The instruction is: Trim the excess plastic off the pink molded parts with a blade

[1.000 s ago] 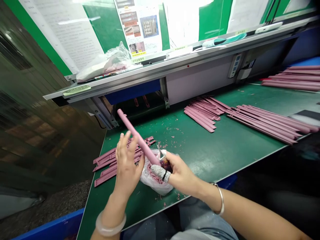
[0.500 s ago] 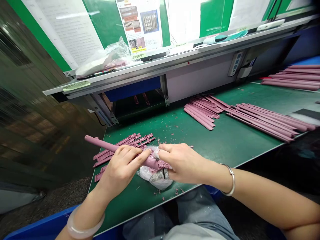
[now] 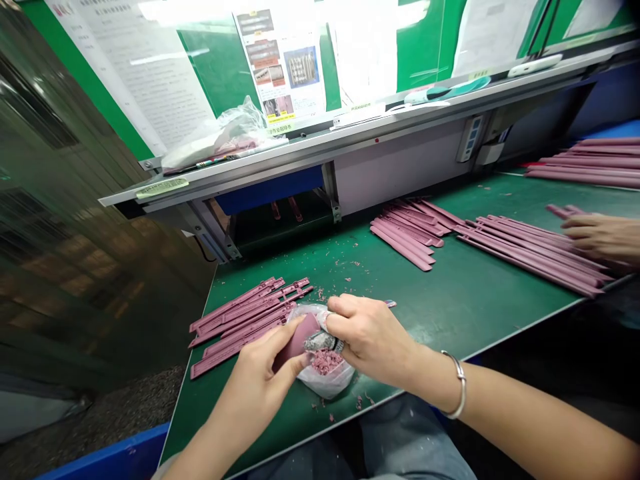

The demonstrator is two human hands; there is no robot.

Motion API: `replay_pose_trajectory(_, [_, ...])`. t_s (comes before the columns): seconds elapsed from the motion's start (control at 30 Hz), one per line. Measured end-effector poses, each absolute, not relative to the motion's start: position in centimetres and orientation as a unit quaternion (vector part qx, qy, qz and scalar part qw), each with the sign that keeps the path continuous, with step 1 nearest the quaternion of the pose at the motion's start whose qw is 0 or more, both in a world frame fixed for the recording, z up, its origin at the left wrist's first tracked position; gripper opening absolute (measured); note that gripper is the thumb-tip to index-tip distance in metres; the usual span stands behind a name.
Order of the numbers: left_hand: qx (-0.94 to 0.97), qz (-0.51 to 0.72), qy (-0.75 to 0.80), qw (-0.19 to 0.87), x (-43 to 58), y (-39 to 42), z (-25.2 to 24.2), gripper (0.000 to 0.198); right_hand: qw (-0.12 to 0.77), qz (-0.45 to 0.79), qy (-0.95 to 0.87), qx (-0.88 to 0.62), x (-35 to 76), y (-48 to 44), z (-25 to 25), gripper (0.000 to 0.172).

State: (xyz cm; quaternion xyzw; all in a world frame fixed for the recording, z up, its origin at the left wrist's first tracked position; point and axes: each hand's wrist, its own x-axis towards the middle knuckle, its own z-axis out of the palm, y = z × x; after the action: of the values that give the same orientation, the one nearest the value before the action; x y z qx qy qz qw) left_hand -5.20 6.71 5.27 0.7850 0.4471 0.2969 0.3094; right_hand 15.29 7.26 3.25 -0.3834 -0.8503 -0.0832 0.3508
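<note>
Since the earlier frame, pink moulded bar (image 3: pixel 296 341) has swung in from pointing out left to nearly end-on, with most of its length hidden by the left hand (image 3: pixel 255 381), and a second person's hand (image 3: pixel 603 237) has entered at far right. Head view: left hand grasps the bar, thumb and fingers closed on it, over the plastic bag (image 3: pixel 325 381) on the green table (image 3: pixel 450 313). Right hand (image 3: pixel 373 340) is curled and closed, just beside the bar's end. Grey finger guard (image 3: pixel 320 342) on that hand touches the bar. Small tip (image 3: pixel 390 303) pokes out past the right knuckles; too small to identify, and whatever that hand holds is hidden. Pink shavings (image 3: pixel 325 362) sit in the bag, more scattered on the table. Moulded pink strips (image 3: pixel 240 327) lie just left of the bag, under the left hand's side. Finished pink bars lie in three groups to the right: short pile (image 3: pixel 405 233), long row (image 3: pixel 535 253), far row (image 3: pixel 585 170). Second person's fingers sit over the long row, near a raised pink piece (image 3: pixel 560 211). Instruction sheet (image 3: pixel 285 60) is posted above the shelf (image 3: pixel 350 137), which carries a plastic bag (image 3: pixel 225 130).
</note>
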Motion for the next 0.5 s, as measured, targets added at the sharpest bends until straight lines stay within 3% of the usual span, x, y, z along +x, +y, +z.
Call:
replay_pose_trajectory(0.17, [0.589, 0.388, 0.424, 0.568, -3.5, 6.1, 4.9, 0.041, 0.394, 0.01, -0.823, -0.409, 15.0, 7.6, 3.8, 0.018])
replay_pose_trajectory(0.3, [0.51, 0.433, 0.449, 0.593, -3.1, 5.7, 4.2, 0.036, 0.39, 0.063, -0.815, -0.424, 14.6, 7.8, 4.2, 0.017])
replay_pose_trajectory(0.5, [0.489, 0.441, 0.469, 0.588, -2.9, 5.9, 3.7, 0.032, 0.356, 0.046, -0.805, -0.472, 14.0, 8.1, 3.8, 0.018])
